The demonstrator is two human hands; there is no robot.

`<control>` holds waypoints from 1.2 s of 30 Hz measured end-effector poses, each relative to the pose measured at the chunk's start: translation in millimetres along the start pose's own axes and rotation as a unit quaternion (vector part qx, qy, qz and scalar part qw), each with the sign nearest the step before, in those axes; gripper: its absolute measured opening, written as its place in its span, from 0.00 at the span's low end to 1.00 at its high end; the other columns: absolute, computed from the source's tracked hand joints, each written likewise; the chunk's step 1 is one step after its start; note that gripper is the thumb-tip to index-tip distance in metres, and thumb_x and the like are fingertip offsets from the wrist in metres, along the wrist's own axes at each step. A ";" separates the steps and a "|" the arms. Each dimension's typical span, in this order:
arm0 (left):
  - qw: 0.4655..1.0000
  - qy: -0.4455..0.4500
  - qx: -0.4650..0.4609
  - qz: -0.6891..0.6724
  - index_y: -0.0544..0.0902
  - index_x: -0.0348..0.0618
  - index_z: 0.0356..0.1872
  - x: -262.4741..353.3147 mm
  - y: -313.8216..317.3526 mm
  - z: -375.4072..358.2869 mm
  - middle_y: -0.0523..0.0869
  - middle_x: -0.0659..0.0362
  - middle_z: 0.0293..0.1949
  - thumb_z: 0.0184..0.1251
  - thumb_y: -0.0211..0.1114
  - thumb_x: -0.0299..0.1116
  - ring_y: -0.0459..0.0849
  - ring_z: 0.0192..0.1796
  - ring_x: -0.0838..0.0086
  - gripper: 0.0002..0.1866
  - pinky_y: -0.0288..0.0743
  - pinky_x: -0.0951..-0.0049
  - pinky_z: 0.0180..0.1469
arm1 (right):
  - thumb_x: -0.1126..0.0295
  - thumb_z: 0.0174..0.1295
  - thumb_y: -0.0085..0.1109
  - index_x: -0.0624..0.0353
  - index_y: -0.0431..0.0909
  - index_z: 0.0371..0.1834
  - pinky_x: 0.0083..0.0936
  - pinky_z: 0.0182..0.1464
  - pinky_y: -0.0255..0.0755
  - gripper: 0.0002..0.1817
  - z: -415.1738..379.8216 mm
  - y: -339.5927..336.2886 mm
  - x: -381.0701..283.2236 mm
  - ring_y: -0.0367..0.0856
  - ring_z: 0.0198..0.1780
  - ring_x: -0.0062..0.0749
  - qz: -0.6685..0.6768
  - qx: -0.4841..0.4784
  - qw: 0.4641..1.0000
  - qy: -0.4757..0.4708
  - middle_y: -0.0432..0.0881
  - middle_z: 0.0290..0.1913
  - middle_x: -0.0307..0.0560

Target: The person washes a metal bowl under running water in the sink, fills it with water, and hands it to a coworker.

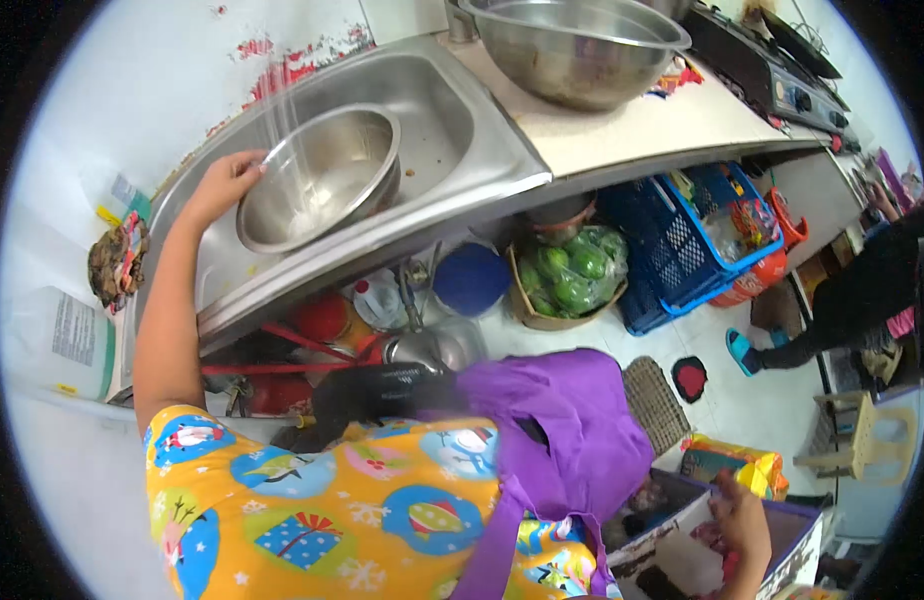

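Note:
My left hand [230,184] pinches the rim of a steel mixing bowl [372,165], which sits tilted in the stainless steel sink [437,95]. A stream of water [282,125] falls into the bowl from above; the tap itself does not show. Away from the sink, at the lower right, my right hand [744,525] hangs with its fingers loosely apart and nothing visible in them. Below it is an open box [802,545] with mixed items inside.
A large steel basin [582,60] stands on the counter, beside a gas stove [782,85]. Under the counter are a bag of green fruit [582,270], a blue crate [662,240] and pots. A person's leg [832,315] shows at right, near a plastic stool [862,435].

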State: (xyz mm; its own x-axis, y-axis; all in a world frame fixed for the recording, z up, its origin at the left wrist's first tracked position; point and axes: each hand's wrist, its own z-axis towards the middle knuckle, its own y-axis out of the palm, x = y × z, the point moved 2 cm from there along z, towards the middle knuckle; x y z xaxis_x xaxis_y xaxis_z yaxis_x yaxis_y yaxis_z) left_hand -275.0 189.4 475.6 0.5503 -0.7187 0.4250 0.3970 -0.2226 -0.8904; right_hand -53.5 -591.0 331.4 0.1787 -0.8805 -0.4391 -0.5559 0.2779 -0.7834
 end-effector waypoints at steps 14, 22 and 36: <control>0.930 -0.156 0.241 0.228 0.85 0.40 0.46 -95.0 -17.5 -65.3 0.88 0.48 0.37 0.69 0.61 0.44 0.87 0.39 0.58 0.18 0.78 0.62 0.44 | 0.55 0.68 0.54 0.70 0.74 0.58 0.44 0.55 0.75 0.27 147.4 -47.5 -75.9 0.80 0.53 0.57 -0.124 -0.184 0.965 -0.140 0.79 0.53 0.68; 0.941 -0.245 0.208 0.107 0.84 0.42 0.47 -131.8 17.3 -59.1 0.87 0.49 0.43 0.66 0.62 0.40 0.87 0.41 0.59 0.15 0.79 0.61 0.45 | 0.58 0.65 0.57 0.69 0.75 0.56 0.42 0.57 0.74 0.25 160.5 -39.2 -85.7 0.81 0.52 0.57 -0.218 -0.198 0.939 -0.178 0.80 0.51 0.66; 0.929 -0.185 0.283 -0.152 0.81 0.39 0.54 20.6 45.3 -46.6 0.82 0.48 0.52 0.69 0.60 0.30 0.84 0.49 0.60 0.15 0.77 0.66 0.54 | 0.68 0.62 0.61 0.64 0.75 0.58 0.38 0.46 0.78 0.22 154.4 -72.3 -287.0 0.84 0.46 0.51 -0.089 -0.294 0.882 -0.359 0.82 0.50 0.61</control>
State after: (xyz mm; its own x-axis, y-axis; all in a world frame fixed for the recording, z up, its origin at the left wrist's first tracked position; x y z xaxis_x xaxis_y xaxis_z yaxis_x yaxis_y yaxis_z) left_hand -279.9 133.8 436.4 0.5231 -0.3795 0.7631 0.8401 0.0784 -0.5368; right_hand 60.8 -299.1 446.2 0.6559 -0.3620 -0.6624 -0.7540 -0.2723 -0.5978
